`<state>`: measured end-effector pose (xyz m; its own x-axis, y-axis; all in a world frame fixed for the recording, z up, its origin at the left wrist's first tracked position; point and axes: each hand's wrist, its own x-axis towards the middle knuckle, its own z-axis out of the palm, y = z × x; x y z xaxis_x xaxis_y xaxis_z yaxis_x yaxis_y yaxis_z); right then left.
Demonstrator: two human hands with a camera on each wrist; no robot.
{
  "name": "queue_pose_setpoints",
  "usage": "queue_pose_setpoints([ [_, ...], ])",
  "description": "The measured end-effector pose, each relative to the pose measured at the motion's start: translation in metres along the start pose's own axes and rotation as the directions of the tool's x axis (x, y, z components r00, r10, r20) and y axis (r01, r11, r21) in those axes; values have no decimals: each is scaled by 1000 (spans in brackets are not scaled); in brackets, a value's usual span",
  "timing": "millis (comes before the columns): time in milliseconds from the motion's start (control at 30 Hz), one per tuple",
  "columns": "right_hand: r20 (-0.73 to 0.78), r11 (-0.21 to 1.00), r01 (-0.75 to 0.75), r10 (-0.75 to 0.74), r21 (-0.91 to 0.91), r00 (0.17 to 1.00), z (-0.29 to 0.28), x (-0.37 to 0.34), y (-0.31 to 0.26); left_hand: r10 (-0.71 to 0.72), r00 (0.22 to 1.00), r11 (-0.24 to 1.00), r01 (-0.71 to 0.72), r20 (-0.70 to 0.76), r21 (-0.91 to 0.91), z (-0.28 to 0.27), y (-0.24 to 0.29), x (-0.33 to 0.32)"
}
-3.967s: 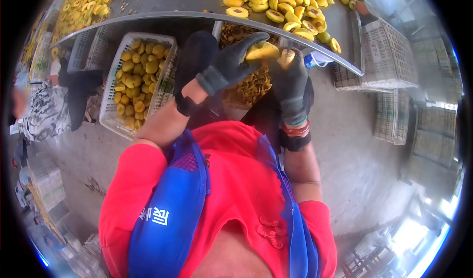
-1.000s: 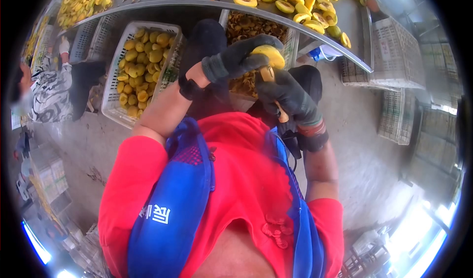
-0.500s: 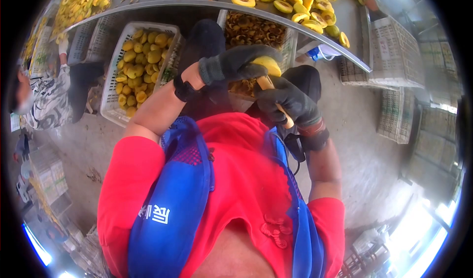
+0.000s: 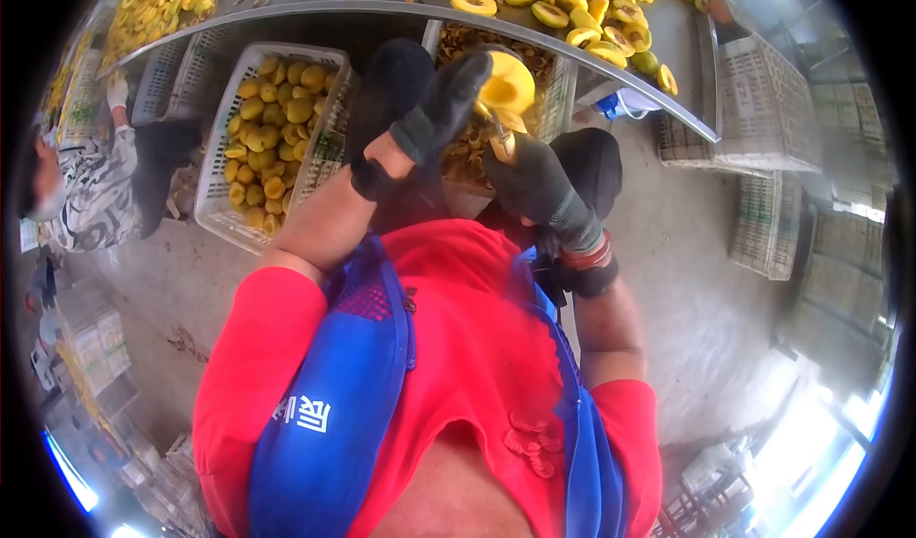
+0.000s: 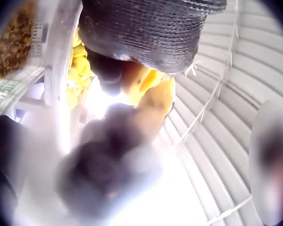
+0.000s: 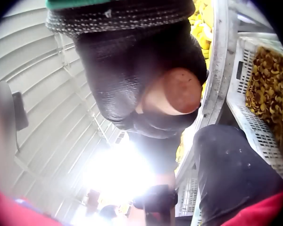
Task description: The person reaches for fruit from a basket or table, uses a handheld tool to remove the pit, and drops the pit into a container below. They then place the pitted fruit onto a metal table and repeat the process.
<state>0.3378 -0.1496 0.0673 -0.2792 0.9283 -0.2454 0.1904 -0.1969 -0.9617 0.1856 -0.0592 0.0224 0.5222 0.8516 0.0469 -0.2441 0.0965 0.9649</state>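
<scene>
My left hand (image 4: 444,99), in a dark glove, grips a yellow peach half (image 4: 508,82) at its edge, with the rounded hollow in its cut face in view. Just below, my gloved right hand (image 4: 536,183) holds a tool with a wooden handle (image 4: 502,147). The front end of that tool points up to the peach's lower edge, where a piece of yellow flesh overlaps it. In the right wrist view the handle's butt (image 6: 183,92) sticks out of the right fist. The left wrist view shows the peach (image 5: 155,101) between both hands, partly blurred.
Under the hands stands a crate (image 4: 563,94) of brown curled scraps. A white crate (image 4: 215,171) of whole-looking peaches sits at the left. Ahead runs a metal table edge (image 4: 382,6) with piled peach halves (image 4: 572,9). Another person (image 4: 100,190) sits at far left.
My left hand has moved up and turned the peach half so its cut face shows. My right hand has rolled over, and the wooden handle now points up to the fruit.
</scene>
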Motion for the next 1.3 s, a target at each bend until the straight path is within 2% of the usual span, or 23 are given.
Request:
queue_pose_setpoints([
  [33,-17,967,200,-205,-159,979,2,12,34,23,997,999,-25,-75,-32,-6,3,2],
  [100,-48,926,266,-288,-267,956,6,17,33,106,976,994,-111,-191,-20,-18,0,9],
  [167,-115,988,22,-40,-155,993,7,11,21,114,971,992,-124,-208,-35,-23,2,3],
  [200,-163,970,140,-174,-200,971,9,12,21,120,969,991,-131,-216,-40,-24,6,0],
  [267,-239,884,356,-432,-302,870,13,15,21,130,964,988,-146,-233,-53,-27,15,-8],
  [300,-212,858,388,-470,-336,857,12,19,30,136,961,986,-155,-241,-61,-29,19,-10],
  [400,-115,766,483,-574,-423,811,1,45,103,11,979,1000,-12,-204,-4,-48,34,-23],
  [433,-75,728,520,-610,-446,789,-1,56,121,154,965,980,-122,-212,155,-57,30,-24],
  [467,-94,793,446,-525,-416,846,2,61,118,293,934,924,-221,-203,313,-69,19,-24],
  [500,-111,847,365,-435,-386,893,7,64,102,396,899,869,-303,-184,390,-75,15,-28],
  [533,-169,947,135,-190,-292,967,11,59,86,495,853,801,-376,-163,465,-81,12,-32],
  [567,-207,976,-113,73,-188,976,17,54,63,568,811,761,-451,-144,466,-83,11,-35],
  [633,-212,991,7,-35,-132,977,25,54,40,509,827,849,-438,-239,294,-78,14,-40],
  [667,-221,992,67,-89,-104,971,28,54,34,355,876,935,-340,-327,104,-70,23,-46],
  [733,-266,935,216,-293,-282,918,32,64,29,188,911,965,-242,-368,-106,-57,33,-53],
  [767,-274,885,280,-392,-371,878,33,67,26,196,914,962,-250,-355,-112,-51,35,-52],
  [867,-329,912,333,-399,-239,856,40,62,-5,113,929,974,-173,-352,-145,-39,40,-50],
  [967,-386,914,333,-400,-231,831,45,60,-19,59,933,997,-72,-356,-23,-30,55,-46],
  [1067,-442,881,373,-469,-291,765,44,78,3,43,937,999,-30,-346,44,-24,49,-45],
  [1167,-417,946,266,-320,-185,851,42,74,0,87,932,988,-35,-353,152,-16,48,-51],
  [1267,-364,939,342,-306,36,879,41,72,5,245,928,902,-112,-280,416,-17,44,-52],
  [1300,-369,946,323,-297,11,881,42,72,4,280,926,885,-147,-254,441,-19,42,-52],
])
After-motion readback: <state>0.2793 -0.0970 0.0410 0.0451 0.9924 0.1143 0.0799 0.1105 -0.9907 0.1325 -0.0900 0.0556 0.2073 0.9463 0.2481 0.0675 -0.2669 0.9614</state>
